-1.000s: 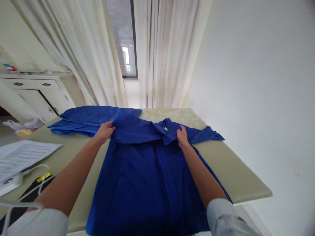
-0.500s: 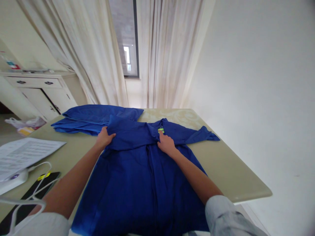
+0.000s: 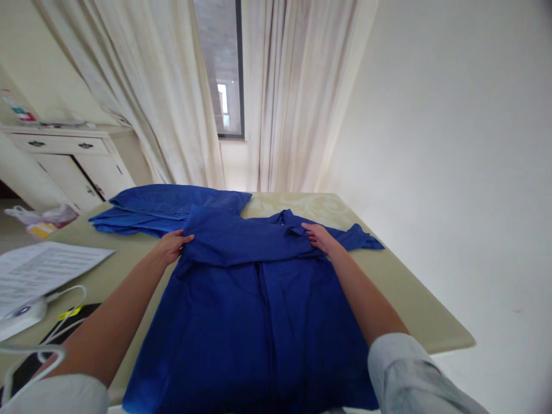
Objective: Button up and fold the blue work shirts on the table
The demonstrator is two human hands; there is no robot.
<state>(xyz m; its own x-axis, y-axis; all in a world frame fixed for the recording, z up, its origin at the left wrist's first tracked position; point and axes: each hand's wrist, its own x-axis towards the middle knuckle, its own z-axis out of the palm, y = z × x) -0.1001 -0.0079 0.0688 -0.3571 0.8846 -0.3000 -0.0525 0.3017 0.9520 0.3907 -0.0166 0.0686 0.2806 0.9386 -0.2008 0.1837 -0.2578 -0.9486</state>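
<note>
A dark blue jacket (image 3: pixel 224 322) lies front up on the table, its hem toward me. The sleeve on the left is folded across the chest, and the other stretches out to the right. My left hand (image 3: pixel 173 246) pinches the jacket's left shoulder edge, thumb on top. At the cuff of the folded sleeve, my right hand (image 3: pixel 319 238) is closed on the cloth, its fingertips partly hidden. The collar is mostly covered by the folded sleeve.
Another folded blue garment (image 3: pixel 172 198) lies at the table's back left. Printed paper (image 3: pixel 47 267), a white device with a cable (image 3: pixel 28 310) and a black flat object (image 3: pixel 26 368) are on the left. A wall (image 3: pixel 466 172) runs along the right.
My right hand has moved right from the collar, drawing the folded sleeve's cuff further across and covering the yellow-green label. My left hand has shifted slightly left and down along the shoulder edge.
</note>
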